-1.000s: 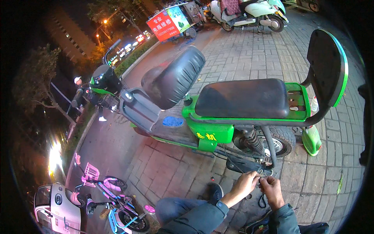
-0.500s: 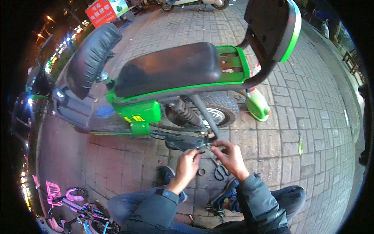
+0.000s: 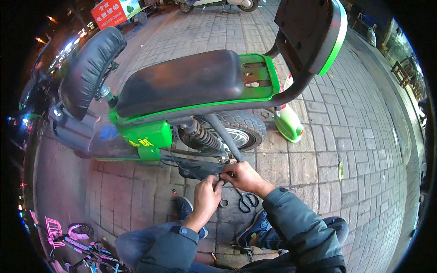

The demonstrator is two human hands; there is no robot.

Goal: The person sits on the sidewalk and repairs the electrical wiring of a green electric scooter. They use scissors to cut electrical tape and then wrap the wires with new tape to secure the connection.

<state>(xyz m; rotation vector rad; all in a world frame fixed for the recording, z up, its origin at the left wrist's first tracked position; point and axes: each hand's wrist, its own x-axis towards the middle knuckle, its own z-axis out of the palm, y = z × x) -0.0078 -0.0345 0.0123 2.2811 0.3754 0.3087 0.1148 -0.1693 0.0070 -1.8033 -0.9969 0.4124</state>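
A green and black electric scooter stands in front of me, its rear wheel toward the right. Low on its near side is a dark flat casing. My left hand is closed in a pinch just below that casing. Beside it my right hand pinches too, and the fingertips of both meet. Something small and dark shows between them, too hidden to name. On the paving under my hands lie black-handled scissors and a small roll of tape.
A green and white bottle lies beyond the rear wheel. At lower left is a small pink and blue bicycle. My shoes flank the tools. Farther off are a red sign and another parked scooter.
The right hand has come in to the left one; their fingertips, apart before, now meet. My view has shifted, so the scooter sits a little farther left.
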